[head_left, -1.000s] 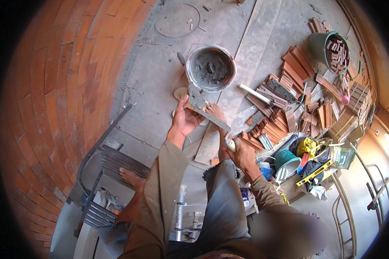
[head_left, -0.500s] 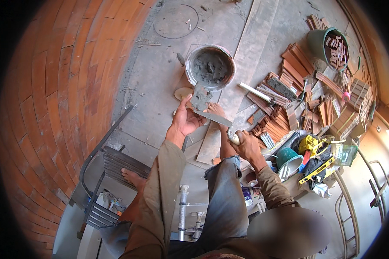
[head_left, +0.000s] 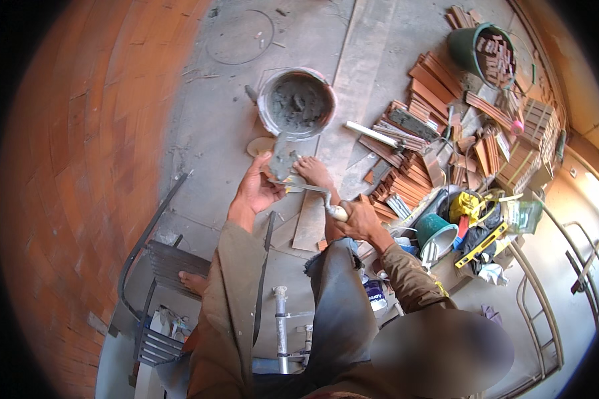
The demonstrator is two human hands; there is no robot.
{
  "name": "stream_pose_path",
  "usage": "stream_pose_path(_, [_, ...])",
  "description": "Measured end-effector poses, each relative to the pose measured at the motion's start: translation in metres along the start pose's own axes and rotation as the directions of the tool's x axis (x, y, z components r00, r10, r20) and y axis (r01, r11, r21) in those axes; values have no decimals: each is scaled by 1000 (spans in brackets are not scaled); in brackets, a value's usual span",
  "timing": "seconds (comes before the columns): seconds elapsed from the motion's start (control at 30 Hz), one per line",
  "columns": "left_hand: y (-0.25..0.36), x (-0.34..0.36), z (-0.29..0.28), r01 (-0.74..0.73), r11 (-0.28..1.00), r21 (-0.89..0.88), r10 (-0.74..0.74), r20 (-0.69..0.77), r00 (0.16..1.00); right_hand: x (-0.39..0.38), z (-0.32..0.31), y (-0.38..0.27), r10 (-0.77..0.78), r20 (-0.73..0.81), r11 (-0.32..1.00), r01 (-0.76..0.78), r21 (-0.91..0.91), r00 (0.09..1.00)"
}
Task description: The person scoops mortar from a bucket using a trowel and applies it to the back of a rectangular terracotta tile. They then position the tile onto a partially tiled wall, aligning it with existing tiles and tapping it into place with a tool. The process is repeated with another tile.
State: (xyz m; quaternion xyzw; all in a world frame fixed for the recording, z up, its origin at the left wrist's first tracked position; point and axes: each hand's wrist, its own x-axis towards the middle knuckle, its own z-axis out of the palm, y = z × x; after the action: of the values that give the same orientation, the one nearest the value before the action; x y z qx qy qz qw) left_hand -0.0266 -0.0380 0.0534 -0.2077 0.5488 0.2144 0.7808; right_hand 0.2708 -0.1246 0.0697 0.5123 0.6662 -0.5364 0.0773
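Inspector A: Position of the hands, please.

Inspector B: The left hand [head_left: 256, 193] is closed on a small brick slip [head_left: 281, 161] smeared with grey mortar, held tilted above the concrete floor [head_left: 226, 126], just in front of the mortar bucket [head_left: 297, 104]. The right hand [head_left: 361, 221] is wrapped tight round the pale handle of a trowel [head_left: 311, 188], whose blade reaches left to the lower edge of the slip.

Inspector A: And the surroundings?

Inspector B: 1 bare foot [head_left: 315, 174] rests on a plank [head_left: 339, 120] that runs from the far edge of the floor back toward the person. To the right lies a heap of cut brick slips [head_left: 439, 120], with a green bucket [head_left: 479, 50] of offcuts at the far right corner. A curved brick wall [head_left: 80, 186] closes the left side. A teal tub [head_left: 434, 229] and a yellow level [head_left: 480, 246] sit near the right forearm.

Inspector A: Your judgement on the step in hand?

Inspector B: It looks like buttering the back of the slip. To do it well, I would keep the slip steady over the bucket so that droppings fall back in, draw the blade flat across the whole face for an even coat, and trim the edges clean. Whether the coat already covers the full face, I cannot tell; the view is too small.
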Motion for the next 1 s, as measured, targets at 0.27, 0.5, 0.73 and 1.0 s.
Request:
stream_pose_path(0.27, [-1,-5,1,12,997,-72,-19,-92,996,5,-5,-7,64,10,993,-63,-100,998])
stream_pose_path(0.5, [-1,1,13,48,984,-174,-42,35,999,12,-3,-13,123,-165,991,-128,-25,979])
stream_pose_path(0.73, [-3,5,19,24,977,-214,-10,63,998,39,-1,-2,254,-159,966,-260,-12,954])
stream_pose_path(1.0, [10,13,40,-33,989,-146,38,31,999,99,10,47,389,-108,921,-389,17,915])
